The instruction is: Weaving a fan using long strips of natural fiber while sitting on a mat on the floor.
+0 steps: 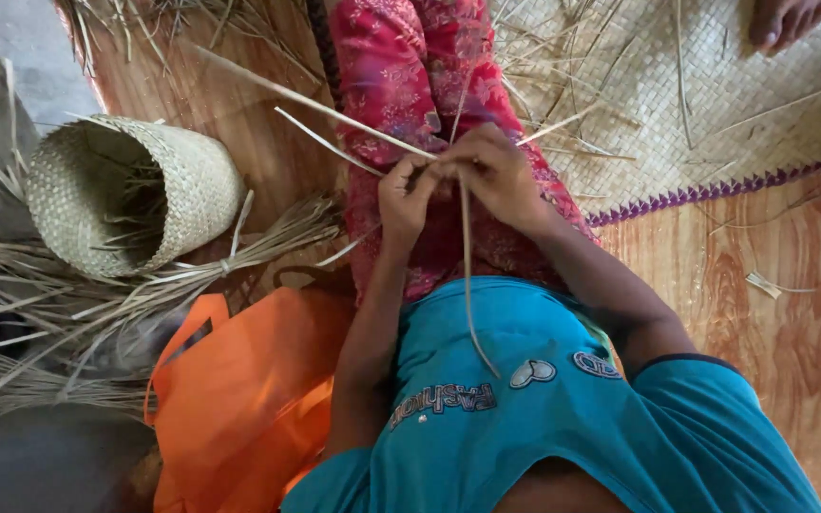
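— Where are our hands?
— Over the lap, elbows bent; our left hand and right hand meet, each grip pinched shut on the straw strips.
— Nearby?
— A woven basket on the floor.

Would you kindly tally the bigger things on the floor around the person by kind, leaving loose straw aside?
Woven basket: 1
Orange bag: 1
Woven mat: 1
Tied straw bundle: 1
Total: 4
Both hands, left and right, pinch straw strips.
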